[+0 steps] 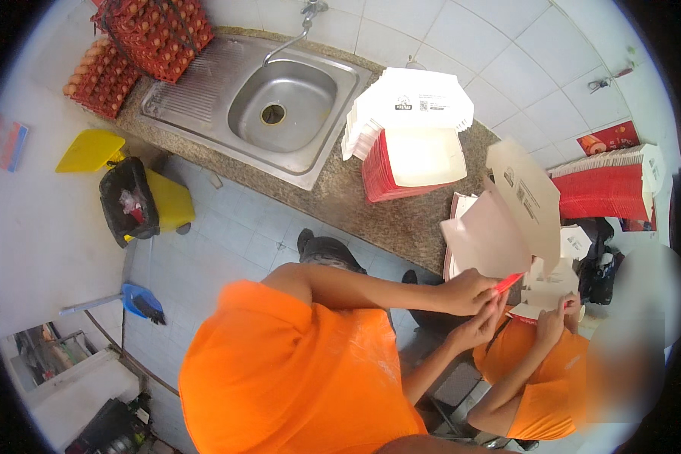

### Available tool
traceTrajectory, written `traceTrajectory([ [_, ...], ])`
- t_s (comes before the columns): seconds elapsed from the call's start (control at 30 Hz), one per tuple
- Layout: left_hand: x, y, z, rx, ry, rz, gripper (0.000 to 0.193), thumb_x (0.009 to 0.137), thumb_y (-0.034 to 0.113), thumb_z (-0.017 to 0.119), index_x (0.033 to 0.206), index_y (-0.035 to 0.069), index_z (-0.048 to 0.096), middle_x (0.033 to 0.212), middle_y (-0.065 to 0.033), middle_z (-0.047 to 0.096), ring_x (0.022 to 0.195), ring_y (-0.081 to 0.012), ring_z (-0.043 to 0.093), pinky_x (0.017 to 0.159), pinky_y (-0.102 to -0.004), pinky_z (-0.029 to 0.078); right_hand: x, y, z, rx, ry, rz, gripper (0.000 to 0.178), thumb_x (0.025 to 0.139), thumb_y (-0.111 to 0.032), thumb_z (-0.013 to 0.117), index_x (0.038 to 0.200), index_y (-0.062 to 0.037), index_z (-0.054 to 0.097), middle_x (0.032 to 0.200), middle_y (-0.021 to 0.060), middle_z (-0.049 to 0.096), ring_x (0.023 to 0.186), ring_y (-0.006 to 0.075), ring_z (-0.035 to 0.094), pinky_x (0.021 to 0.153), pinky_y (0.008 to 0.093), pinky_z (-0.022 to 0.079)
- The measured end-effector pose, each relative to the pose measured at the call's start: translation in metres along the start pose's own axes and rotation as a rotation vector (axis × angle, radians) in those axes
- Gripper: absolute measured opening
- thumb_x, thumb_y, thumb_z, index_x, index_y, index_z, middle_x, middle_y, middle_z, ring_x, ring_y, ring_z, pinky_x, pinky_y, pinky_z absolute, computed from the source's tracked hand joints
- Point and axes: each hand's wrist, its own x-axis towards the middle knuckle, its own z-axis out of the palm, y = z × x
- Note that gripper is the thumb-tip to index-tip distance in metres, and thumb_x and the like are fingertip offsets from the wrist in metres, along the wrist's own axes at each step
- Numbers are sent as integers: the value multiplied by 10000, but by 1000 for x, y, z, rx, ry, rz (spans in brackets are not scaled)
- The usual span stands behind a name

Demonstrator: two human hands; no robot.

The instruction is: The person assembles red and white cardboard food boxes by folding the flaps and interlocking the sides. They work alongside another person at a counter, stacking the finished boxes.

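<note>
An unfolded cardboard takeaway box (486, 234), white inside with a red edge, is tilted up in front of me, its printed lid flap (526, 197) raised. My left hand (469, 292) is closed on the red edge of this box at its near corner. Just below it, my right hand (482, 327) has its fingers pinched at the same red edge. The two hands almost touch. Under and behind the box, a stack of similar flat boxes (450, 261) partly shows on the counter.
A tall stack of nested red-and-white boxes (412, 170) stands beside the steel sink (280, 106). More boxes (601, 189) stand against the wall. At right, a co-worker's hands (554, 321) hold another box (548, 287). Egg trays (159, 38), a yellow bin (170, 200) and a blue dustpan (138, 299) are at left.
</note>
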Motion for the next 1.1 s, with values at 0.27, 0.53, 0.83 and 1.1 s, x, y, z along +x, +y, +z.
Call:
traceTrajectory([
  [0.27,-56,10,-29,66,-309,-169,193,877,166,611,832,-15,663,711,-249,648,706,-445,665,640,-522,503,-17,30,-29,204,-32,161,565,1087,-354,461,1508,20,411,1396,187,528,1294,266,501,1057,442,462],
  [0.53,-73,6,-57,233,-418,-332,309,876,159,596,1071,-73,655,802,-261,696,739,-446,691,670,-533,535,-35,27,-63,343,-655,524,372,937,-163,727,1266,-33,610,1148,41,607,868,112,624,581,225,514],
  [0.83,-78,4,-110,117,-341,-248,601,958,205,568,1486,-15,382,741,-224,667,660,-427,655,601,-546,503,-44,-51,-11,41,-666,539,341,932,-107,718,1258,-58,629,945,-36,534,774,50,543,509,184,419],
  [1.1,-78,-9,-128,-60,-211,-177,576,999,286,581,1483,47,379,729,-212,669,676,-402,678,593,-486,496,-58,-132,57,-766,-678,-199,823,529,-429,952,1183,-41,639,1023,99,608,1084,309,556,989,426,409],
])
